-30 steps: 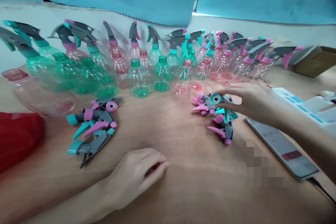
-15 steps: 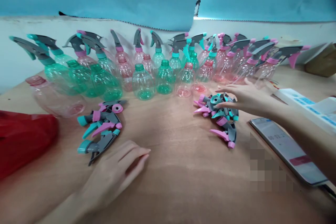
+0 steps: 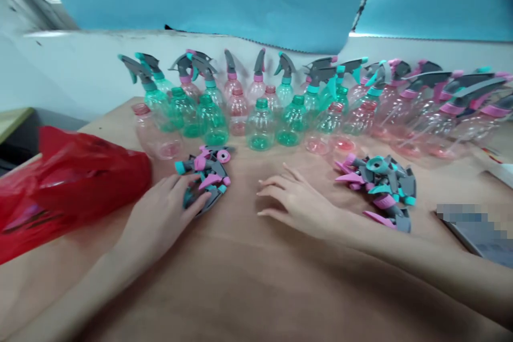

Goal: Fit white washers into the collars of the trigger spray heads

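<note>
My left hand (image 3: 162, 219) lies on the near side of a small pile of grey, pink and teal spray trigger heads (image 3: 206, 173), fingers spread over its lowest pieces. My right hand (image 3: 298, 200) rests flat on the wooden table (image 3: 248, 278), fingers stretched toward that pile, holding nothing. A second pile of trigger heads (image 3: 380, 184) sits to the right of my right hand. Behind both piles stand several green and pink plastic bottles (image 3: 260, 125), some capped with triggers, some open.
A red plastic bag (image 3: 68, 187) lies at the table's left edge. A phone (image 3: 481, 235), partly blurred, lies at the right. A white wall and blue sheet close the back.
The view has swung left. My right hand let go of the right pile and moved left onto the table. My left hand slid forward onto the left pile.
</note>
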Tool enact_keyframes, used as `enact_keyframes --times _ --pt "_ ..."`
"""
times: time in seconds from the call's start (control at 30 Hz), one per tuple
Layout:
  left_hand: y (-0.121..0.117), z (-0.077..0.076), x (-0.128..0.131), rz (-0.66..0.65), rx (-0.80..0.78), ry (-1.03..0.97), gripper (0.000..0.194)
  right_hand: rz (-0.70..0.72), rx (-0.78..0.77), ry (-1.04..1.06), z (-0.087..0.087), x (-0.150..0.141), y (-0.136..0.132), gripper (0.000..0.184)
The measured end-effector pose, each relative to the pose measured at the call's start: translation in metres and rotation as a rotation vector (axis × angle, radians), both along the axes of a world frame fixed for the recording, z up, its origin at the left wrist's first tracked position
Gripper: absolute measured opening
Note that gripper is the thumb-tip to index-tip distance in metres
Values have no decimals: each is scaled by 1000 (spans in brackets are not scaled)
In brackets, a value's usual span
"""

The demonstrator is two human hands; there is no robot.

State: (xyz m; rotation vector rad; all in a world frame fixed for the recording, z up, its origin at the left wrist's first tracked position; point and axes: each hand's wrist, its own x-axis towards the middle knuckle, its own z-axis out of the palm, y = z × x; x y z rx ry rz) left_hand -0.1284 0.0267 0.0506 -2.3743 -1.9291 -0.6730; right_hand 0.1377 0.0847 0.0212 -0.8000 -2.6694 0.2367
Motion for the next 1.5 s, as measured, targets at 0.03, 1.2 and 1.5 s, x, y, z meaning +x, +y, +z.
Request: enact_keyframes --times 0.03,1.2,1.5 --pt "1 -1 -1 18 -32 35 36 11 -14 11 -3 -11 1 25" --pt "-16 -21 126 -961 -188 -480 35 -232 -345 462 -9 63 -52 28" --pt "13 -11 114 -438 -553 -573 3 -199 -414 489 -12 47 -46 21"
